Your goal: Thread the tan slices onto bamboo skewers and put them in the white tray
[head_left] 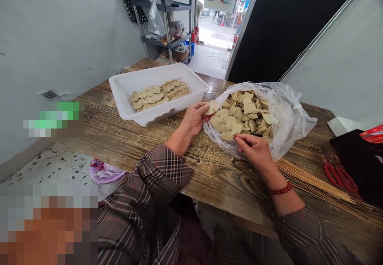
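My left hand [193, 119] pinches a flat, round beige slice [212, 107] at the near left edge of a clear plastic bag. Fingers closed, my right hand [255, 149] grips the near end of a skewer threaded with several overlapping beige slices [228, 126]; the stick is mostly hidden. This row lies above the bag's front edge, and the loose slice is just beyond its far end. Many loose slices [249, 105] fill the open plastic bag [284, 115]. Left of the bag, a white plastic tray [167, 115] holds skewered slices [146, 97] with thin sticks showing.
Bare thin skewers [314, 181] lie on the wooden table [131, 139] at right, near red-handled scissors [339, 173] and a black cloth or bag [363, 165]. A grey cart [166, 7] stands behind the table near a doorway. A blurred-out patch covers the lower left.
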